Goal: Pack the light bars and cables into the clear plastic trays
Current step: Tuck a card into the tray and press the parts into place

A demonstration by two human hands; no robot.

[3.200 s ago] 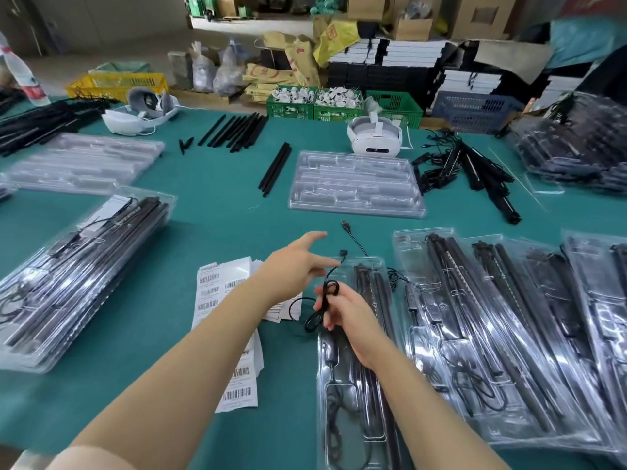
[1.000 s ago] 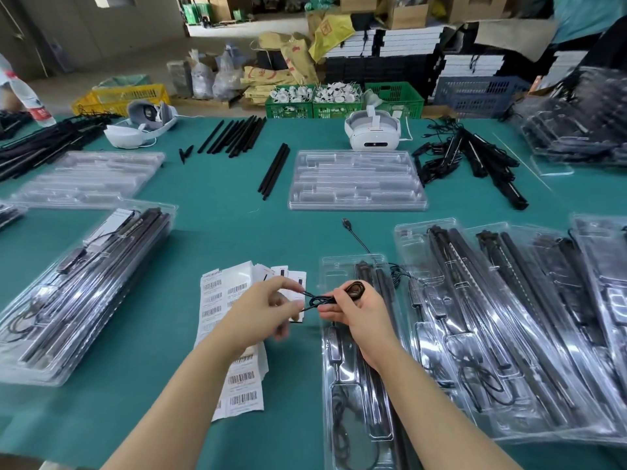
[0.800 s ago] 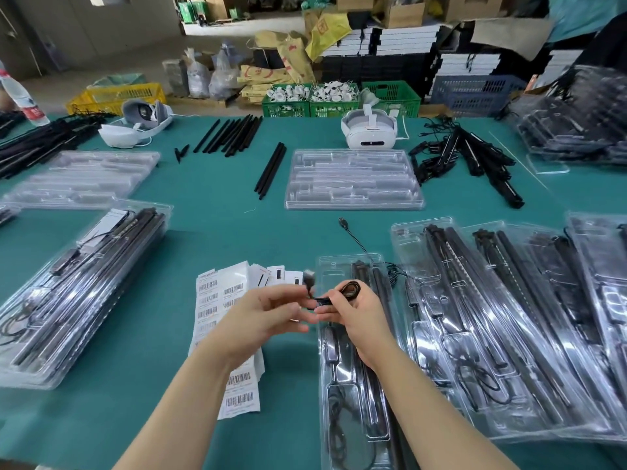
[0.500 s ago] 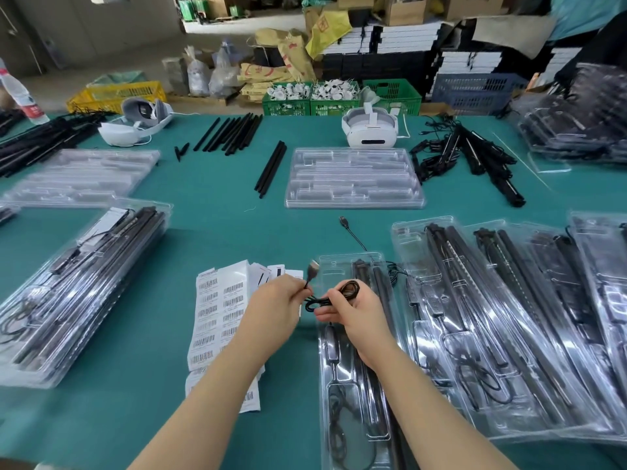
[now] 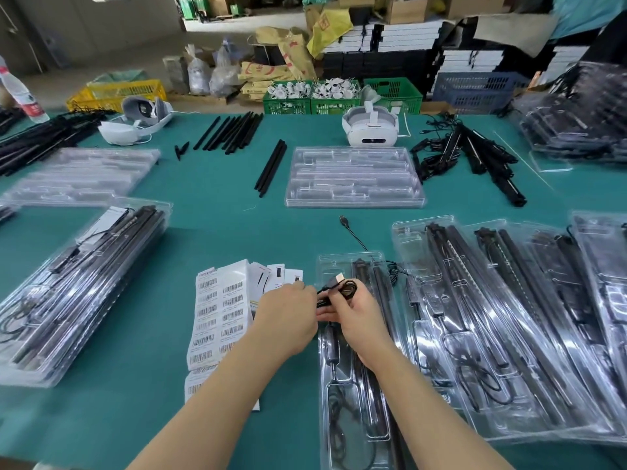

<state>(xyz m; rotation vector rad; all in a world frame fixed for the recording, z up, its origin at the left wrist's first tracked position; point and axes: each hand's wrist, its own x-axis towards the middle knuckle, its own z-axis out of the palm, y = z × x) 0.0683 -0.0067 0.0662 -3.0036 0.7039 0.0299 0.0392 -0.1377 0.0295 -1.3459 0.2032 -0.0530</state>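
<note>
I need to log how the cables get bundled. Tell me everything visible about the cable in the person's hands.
The black cable is thin, wound into a small flat coil, with a silvery USB-type plug sticking up at its left end. The right hand grips the coil; the left hand pinches its left end. It is held above the near clear tray, not yet in it.

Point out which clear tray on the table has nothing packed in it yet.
The empty tray lying crosswise at the table's centre, just before the white headset. Its moulded slots are bare, while the trays nearer the hands hold black bars and cables.
</note>
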